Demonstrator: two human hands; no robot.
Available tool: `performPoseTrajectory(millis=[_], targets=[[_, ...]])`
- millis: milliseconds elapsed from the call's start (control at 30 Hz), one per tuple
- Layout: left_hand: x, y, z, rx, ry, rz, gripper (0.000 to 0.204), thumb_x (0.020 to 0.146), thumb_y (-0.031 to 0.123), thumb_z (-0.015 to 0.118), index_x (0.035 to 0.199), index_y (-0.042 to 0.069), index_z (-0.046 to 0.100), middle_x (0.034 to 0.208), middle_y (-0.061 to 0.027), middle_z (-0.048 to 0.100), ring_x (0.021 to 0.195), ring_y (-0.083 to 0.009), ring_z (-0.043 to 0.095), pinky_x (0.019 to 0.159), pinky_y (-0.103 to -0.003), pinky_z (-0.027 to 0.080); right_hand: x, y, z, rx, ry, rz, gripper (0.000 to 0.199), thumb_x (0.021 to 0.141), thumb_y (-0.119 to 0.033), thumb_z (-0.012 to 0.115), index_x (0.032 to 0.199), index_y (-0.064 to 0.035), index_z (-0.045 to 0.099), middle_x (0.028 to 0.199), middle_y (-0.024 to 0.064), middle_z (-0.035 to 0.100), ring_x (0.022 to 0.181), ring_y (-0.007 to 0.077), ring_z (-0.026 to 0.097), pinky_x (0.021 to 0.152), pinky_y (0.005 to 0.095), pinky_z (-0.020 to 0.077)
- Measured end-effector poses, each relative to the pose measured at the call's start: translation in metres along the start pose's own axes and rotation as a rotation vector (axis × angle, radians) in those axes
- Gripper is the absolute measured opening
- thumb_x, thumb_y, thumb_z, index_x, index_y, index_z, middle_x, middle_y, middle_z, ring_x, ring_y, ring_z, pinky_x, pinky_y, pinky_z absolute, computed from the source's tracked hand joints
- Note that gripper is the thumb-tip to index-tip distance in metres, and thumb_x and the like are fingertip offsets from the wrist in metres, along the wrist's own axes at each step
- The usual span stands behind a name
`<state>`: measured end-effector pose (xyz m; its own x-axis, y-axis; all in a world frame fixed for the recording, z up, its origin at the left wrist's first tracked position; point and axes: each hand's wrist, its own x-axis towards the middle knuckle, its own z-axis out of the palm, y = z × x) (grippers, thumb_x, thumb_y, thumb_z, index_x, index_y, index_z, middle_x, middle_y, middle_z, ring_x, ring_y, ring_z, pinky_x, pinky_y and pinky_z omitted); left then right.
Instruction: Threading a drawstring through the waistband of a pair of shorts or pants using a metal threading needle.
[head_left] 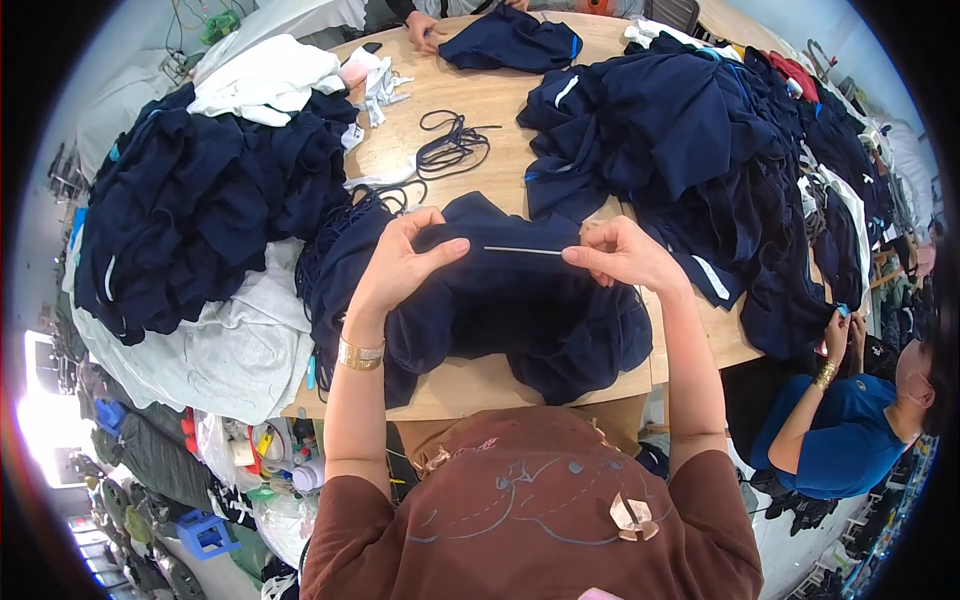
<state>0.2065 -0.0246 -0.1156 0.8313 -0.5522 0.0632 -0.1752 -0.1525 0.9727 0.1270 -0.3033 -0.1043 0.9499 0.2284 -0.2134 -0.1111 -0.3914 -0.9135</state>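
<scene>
Shirt front: brown, soft knit, pale line drawing, small folded bows; closest to the lens.
Left hand point(400, 262): pinched shut on the bunched edge of the garment point(480, 320), gold bracelet at the wrist.
Right hand point(625, 255): fingertips closed on one end of the rod point(522, 250), thin, straight, silvery, stiff-looking; other end meets the gathered cloth at the left thumb.
Garment: dark navy, limp, matte, rumpled; on the near table point(470, 95) edge, between both forearms.
Progress: probably early in threading; most of the rod bare, only its tip at the cloth.
Cords point(450, 145): dark, thin, looped, loose on pale wood.
Piles: navy heap point(190, 210) left, another right point(690, 140); white cloth point(265, 75) on top left.
Others: blue-shirted person point(840, 430) at lower right.
</scene>
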Motion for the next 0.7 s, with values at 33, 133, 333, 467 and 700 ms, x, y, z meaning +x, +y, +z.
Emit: performPoseTrajectory(millis=[33,133,333,467,700], targets=[[0.0,0.001,0.0,0.002,0.0,0.001,0.024,0.077,0.015,0.072,0.073,0.005,0.051,0.069,0.006,0.048,0.067,-0.0038,0.04,0.064,-0.019,0.036,-0.001,-0.002,0.0,0.0,0.001,-0.002,0.041,0.085,-0.028,0.065,0.058,0.0014,0.054,0.059,0.0013,0.045,0.049,0.0078,0.051,0.046,0.0221,0.038],[0.001,0.008,0.003,0.106,-0.041,0.021,0.025,0.077,0.017,0.072,0.072,0.004,0.052,0.068,0.0058,0.049,0.067,-0.0037,0.04,0.062,-0.02,0.036,-0.002,-0.001,0.001,-0.024,0.012,-0.015,0.042,0.084,-0.029,0.066,0.058,0.0013,0.054,0.058,0.0008,0.044,0.048,0.0079,0.05,0.045,0.0222,0.0373],[-0.005,0.03,0.021,-0.129,-0.333,-0.127,0.019,0.076,0.011,0.073,0.081,0.004,0.056,0.075,0.0036,0.06,0.071,-0.0025,0.052,0.063,-0.019,0.042,-0.01,-0.013,0.018,0.167,-0.091,-0.171,0.029,0.085,-0.019,0.065,0.066,0.0031,0.06,0.093,0.0091,0.057,0.055,0.0117,0.061,0.049,0.0203,0.0447],[-0.009,0.039,0.032,-0.014,-0.3,-0.122,0.023,0.072,0.014,0.076,0.081,0.003,0.057,0.076,-0.0002,0.061,0.071,-0.0082,0.054,0.065,-0.024,0.044,-0.017,-0.023,0.013,0.166,-0.135,-0.035,0.026,0.084,-0.018,0.065,0.069,0.0029,0.06,0.085,0.0049,0.058,0.053,0.0103,0.059,0.047,0.0201,0.0429],[-0.033,0.013,0.042,0.912,0.305,0.149,0.04,0.061,-0.004,0.065,0.096,0.003,0.048,0.092,-0.0144,0.054,0.09,-0.0317,0.055,0.08,-0.035,0.044,-0.049,-0.015,-0.017,-0.156,0.295,-0.222,0.039,0.079,-0.02,0.07,0.059,0.0031,0.047,0.054,0.0032,0.039,0.051,0.0082,0.034,0.045,0.0279,0.0275]])
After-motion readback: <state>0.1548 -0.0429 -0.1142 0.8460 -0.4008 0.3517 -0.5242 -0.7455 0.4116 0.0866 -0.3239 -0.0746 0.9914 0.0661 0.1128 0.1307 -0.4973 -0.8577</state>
